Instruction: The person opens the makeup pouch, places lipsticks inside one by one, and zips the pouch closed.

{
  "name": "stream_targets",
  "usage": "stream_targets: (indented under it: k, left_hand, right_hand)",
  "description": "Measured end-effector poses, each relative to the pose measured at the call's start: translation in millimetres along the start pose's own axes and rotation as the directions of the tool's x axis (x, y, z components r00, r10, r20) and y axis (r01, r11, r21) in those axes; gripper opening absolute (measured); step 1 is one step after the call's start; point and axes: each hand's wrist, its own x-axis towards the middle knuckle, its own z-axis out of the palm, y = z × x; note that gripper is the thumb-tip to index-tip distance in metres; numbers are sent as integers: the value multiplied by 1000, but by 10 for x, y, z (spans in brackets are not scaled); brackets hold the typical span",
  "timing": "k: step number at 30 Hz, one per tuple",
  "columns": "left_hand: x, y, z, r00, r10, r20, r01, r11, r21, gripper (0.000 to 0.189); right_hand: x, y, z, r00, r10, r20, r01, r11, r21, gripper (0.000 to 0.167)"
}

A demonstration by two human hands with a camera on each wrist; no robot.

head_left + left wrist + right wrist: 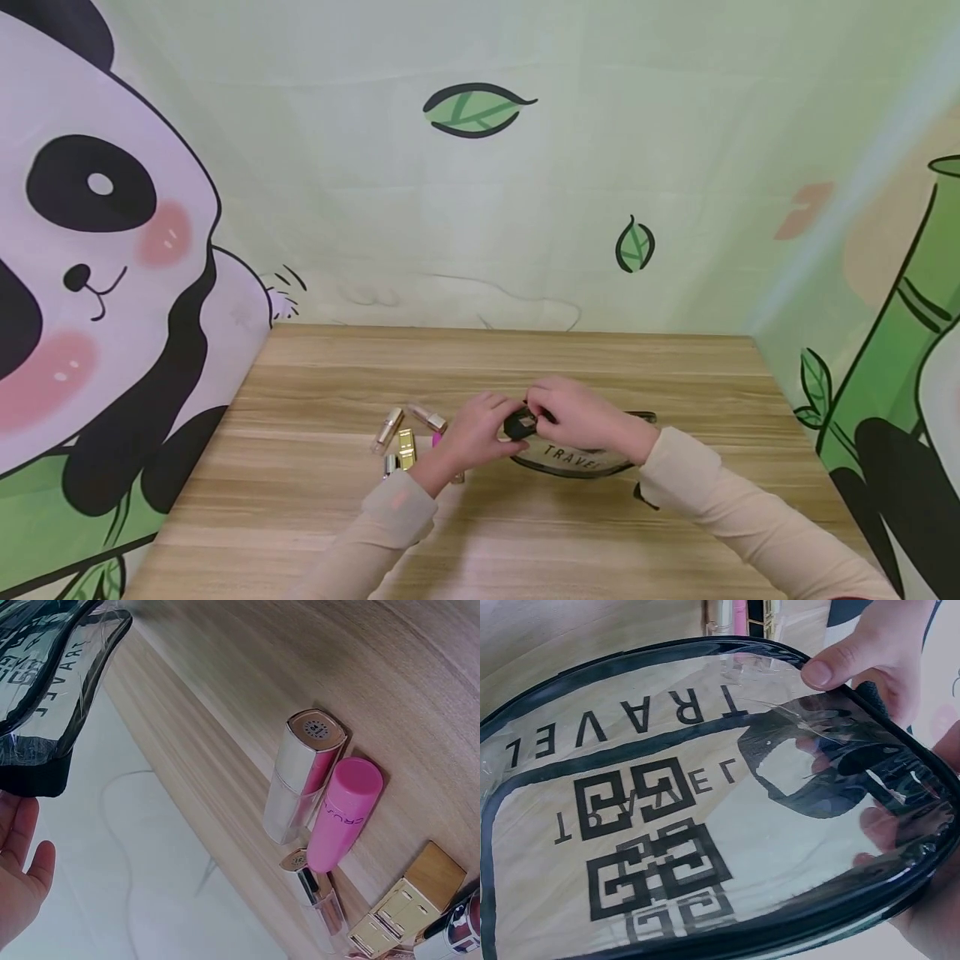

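A clear toiletry bag with black trim and "TRAVEL" lettering [573,458] lies over the table between the hands. My left hand [476,429] grips its black left end; in the right wrist view that thumb presses the trim. With curled fingers my right hand [577,417] pinches the bag's upper edge at the same end; the exact spot under its fingertips is hidden. Through the clear plastic [637,832] no contents can be made out, only fingers. Left of the bag lie several lipsticks, among them a pink tube [346,814], a silver-capped one [304,772] and a gold one [409,900].
The wooden table [337,358] ends at a pale green backdrop [360,208] with painted leaves and pandas. A small black strap-like piece [647,497] shows beside the right sleeve. The left forearm partly covers the lipsticks.
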Motion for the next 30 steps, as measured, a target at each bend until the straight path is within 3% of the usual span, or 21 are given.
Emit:
stream_targets:
  k: [9, 16, 30]
  left_hand:
    - [-12, -29, 22, 1000, -7, 2, 7, 1000, 5, 48]
    - [-29, -52, 29, 999, -9, 31, 8, 1000, 20, 47]
    - [-79, -113, 71, 996, -60, 66, 61, 998, -19, 44]
  right_hand:
    - [-10, 32, 61, 985, -116, -124, 102, 988, -114, 11]
    - [-5, 66, 96, 950, -206, -237, 174, 973, -150, 8]
    - [-13, 164, 151, 895, -285, -342, 228, 954, -197, 8]
